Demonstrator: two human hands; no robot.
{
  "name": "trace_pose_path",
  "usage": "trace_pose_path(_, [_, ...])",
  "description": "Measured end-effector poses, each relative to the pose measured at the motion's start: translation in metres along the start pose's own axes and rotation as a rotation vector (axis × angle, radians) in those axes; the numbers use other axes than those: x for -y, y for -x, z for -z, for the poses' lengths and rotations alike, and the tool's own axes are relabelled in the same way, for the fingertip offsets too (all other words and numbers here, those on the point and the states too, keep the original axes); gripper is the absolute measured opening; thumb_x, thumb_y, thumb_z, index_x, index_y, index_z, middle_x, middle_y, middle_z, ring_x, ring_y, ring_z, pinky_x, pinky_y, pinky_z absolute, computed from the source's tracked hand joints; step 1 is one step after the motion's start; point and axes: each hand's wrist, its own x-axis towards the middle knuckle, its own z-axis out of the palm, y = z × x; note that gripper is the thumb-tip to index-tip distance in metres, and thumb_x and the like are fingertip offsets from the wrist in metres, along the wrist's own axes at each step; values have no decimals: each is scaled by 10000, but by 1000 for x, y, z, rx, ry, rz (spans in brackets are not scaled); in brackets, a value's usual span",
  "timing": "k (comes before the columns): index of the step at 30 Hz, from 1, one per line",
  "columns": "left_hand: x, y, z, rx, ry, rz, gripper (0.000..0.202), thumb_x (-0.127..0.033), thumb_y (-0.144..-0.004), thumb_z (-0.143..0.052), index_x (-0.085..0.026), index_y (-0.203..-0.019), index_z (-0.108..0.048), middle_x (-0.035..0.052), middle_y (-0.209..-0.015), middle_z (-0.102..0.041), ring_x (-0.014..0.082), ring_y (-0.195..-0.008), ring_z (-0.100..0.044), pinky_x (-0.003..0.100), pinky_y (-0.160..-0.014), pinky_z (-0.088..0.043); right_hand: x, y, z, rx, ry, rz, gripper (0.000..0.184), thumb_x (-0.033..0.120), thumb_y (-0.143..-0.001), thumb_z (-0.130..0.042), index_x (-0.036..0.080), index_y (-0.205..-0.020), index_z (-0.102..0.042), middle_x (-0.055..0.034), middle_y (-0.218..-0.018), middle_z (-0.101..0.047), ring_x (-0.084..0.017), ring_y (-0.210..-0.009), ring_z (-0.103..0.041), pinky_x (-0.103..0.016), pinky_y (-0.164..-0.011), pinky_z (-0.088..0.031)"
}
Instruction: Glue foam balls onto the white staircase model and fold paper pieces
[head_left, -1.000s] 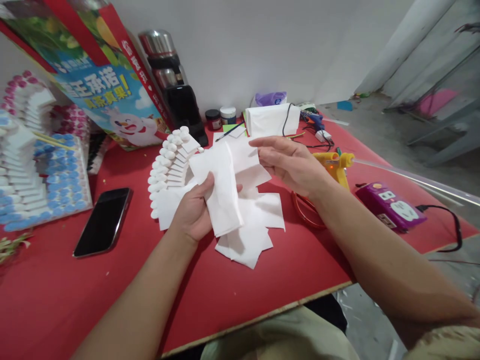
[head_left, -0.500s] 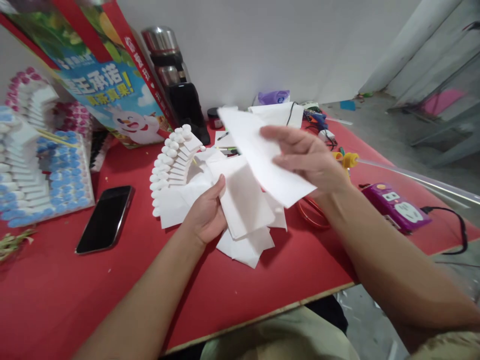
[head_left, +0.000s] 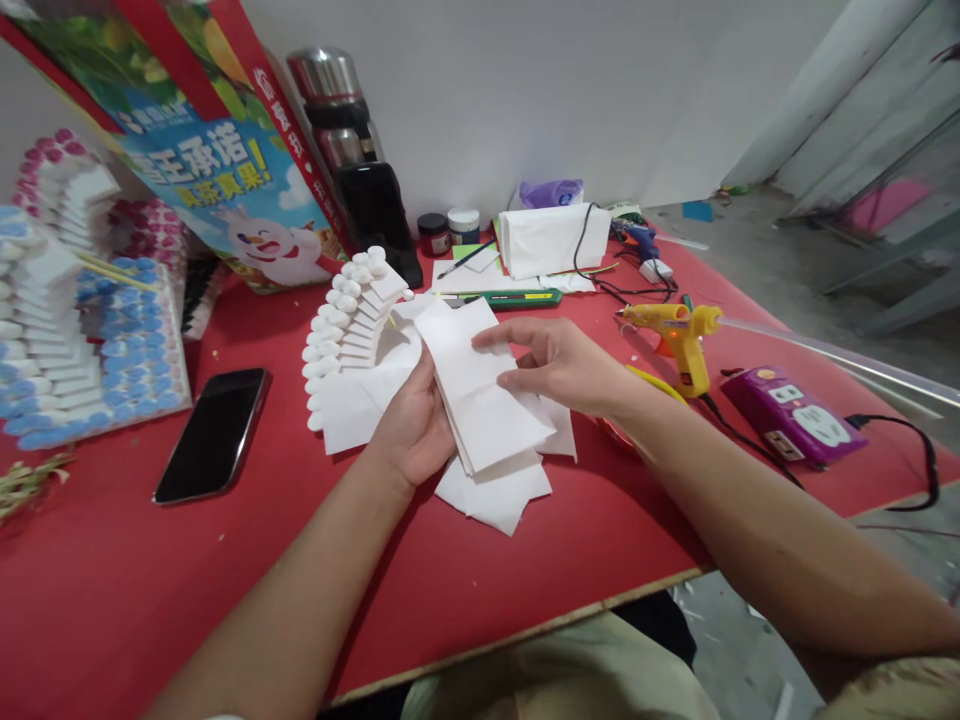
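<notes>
My left hand (head_left: 411, 430) grips a stack of white paper sheets (head_left: 484, 395) by its left edge, thumb on top, just above the red table (head_left: 150, 580). My right hand (head_left: 559, 362) rests on the top sheet of that stack, fingers curled with the thumb pinching its right side. More white sheets (head_left: 495, 495) lie loose on the table under the stack. Just left of my hands stands a white fan of folded papers with round tips (head_left: 345, 325).
A black phone (head_left: 212, 435) lies at the left. A yellow glue gun (head_left: 679, 335) and a purple power strip (head_left: 787, 415) sit at the right. A white tissue box (head_left: 551, 240), a green cutter (head_left: 517, 297), jars, a thermos (head_left: 349, 150), and blue and pink paper crafts (head_left: 82, 320) line the back and left.
My right hand lifted one white sheet up off the stack, then brought it down onto the stack in my left hand. The left hand stayed in place.
</notes>
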Motion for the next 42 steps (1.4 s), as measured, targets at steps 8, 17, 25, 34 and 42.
trace_pose_path(8, [3, -1, 4, 20, -14, -17, 513, -491, -1037, -509, -140, -1395, -617, 142, -1216, -772, 308, -1229, -697, 466, -1120, -521, -3, -1, 0, -4, 62, 33, 495, 117, -771, -685, 193, -1260, -708, -74, -1330, -717, -88, -620, -588, -253, -570, -520])
trace_pose_path(17, [4, -1, 7, -59, -126, -79, 382, -150, -977, -615, -92, -1354, -641, 176, -1210, -769, 317, -1152, -733, 522, -1122, -516, 9, 4, 5, -25, 78, 64, 406, 188, -828, -703, 160, -1232, -723, -93, -1150, -750, -134, -625, -666, -270, -501, -509])
trace_pose_path(25, [-20, 6, 4, -65, 2, -191, 453, -140, -1032, -497, -150, -1482, -547, 127, -1242, -770, 247, -1188, -724, 445, -1104, -541, -3, -1, 49, -50, 820, -52, 117, 251, -786, -775, 170, -866, -747, -49, -881, -761, -222, -790, -685, -329, -672, -471])
trace_pose_path(34, [-27, 5, 9, -40, 93, -253, 483, -152, -1078, -400, -192, -1555, -459, 71, -1286, -761, 162, -1208, -711, 325, -1127, -513, -6, -3, 18, -63, 712, 86, 246, 281, -833, -777, 171, -1043, -709, -60, -981, -733, -207, -843, -654, -312, -705, -460])
trace_pose_path(42, [-29, 3, 13, -26, 71, -261, 492, -158, -1085, -372, -258, -1560, -457, 40, -1377, -715, 168, -1300, -654, 331, -1139, -499, -24, -17, -8, -80, 686, 137, 189, 124, -836, -732, 134, -1025, -716, -102, -1026, -681, -194, -825, -611, -321, -770, -458])
